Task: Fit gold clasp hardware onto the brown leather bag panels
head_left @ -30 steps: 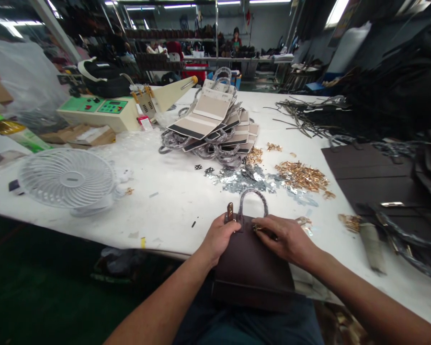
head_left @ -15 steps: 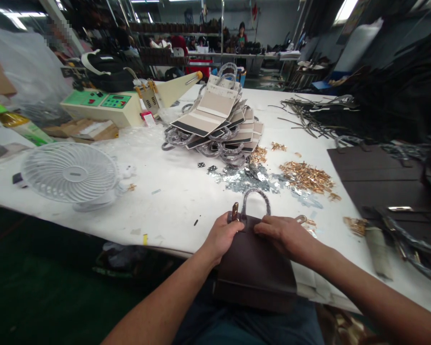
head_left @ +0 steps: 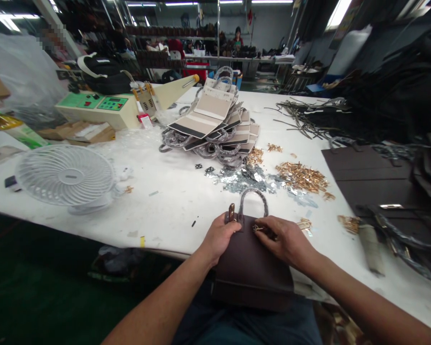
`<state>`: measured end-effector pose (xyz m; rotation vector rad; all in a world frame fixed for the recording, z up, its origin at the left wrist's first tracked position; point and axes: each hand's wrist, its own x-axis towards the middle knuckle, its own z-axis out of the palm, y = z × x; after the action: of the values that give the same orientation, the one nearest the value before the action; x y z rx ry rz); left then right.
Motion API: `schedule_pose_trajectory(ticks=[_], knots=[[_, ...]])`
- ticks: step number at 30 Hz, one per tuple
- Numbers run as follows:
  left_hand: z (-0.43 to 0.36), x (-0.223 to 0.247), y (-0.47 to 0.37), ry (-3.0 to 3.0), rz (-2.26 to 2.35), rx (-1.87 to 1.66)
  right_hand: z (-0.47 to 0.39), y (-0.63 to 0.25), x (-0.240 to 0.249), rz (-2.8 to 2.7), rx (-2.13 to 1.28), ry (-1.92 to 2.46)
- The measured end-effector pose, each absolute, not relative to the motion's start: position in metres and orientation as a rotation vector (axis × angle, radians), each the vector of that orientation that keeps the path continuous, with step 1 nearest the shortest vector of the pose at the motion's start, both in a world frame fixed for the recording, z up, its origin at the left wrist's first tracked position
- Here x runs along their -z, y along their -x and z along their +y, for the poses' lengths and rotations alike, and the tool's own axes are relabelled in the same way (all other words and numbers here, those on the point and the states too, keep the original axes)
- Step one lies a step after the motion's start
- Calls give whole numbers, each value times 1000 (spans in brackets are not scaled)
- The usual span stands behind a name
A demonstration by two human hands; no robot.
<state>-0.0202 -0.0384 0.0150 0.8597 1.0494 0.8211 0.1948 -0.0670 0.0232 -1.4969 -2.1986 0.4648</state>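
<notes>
Gripping a dark bag (head_left: 253, 263) at the table (head_left: 172, 206) edge, the left hand (head_left: 219, 237) steadies its top while the right hand (head_left: 285, 239) pinches a gold clasp (head_left: 259, 229); a slip could drop it.

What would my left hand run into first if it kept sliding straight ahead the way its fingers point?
Probably the gold clasp standing at the dark brown bag's top edge; the left hand already lies close behind it, though depth is uncertain.

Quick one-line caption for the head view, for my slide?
Both hands, left hand and right hand, hold a dark brown handbag at the white table edge, gold fittings heaped beyond.
</notes>
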Motion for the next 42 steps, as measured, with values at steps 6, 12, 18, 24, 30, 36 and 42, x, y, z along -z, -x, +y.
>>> schedule_pose_trajectory(ticks=[6,12,18,24,30,36,42], knots=[[-38,-12,22,-861,1041,-824,-66,-192,-28,-2140,-541,1506],[-37,-11,22,-861,1024,-817,-65,-188,-27,-2188,-446,1556],[-37,-13,22,-888,1025,-804,-61,-187,-31,-2264,-466,1589],[-38,-13,23,-923,1059,-802,-55,-190,-33,-2339,-565,1474],[-40,-14,24,-923,1032,-815,-63,-188,-33,-2302,-522,1467],[-40,-11,23,-922,1024,-816,-69,-185,-30,-2306,-484,1482],[-40,-9,25,-970,1026,-831,-70,-177,-25,-2322,-342,1609]])
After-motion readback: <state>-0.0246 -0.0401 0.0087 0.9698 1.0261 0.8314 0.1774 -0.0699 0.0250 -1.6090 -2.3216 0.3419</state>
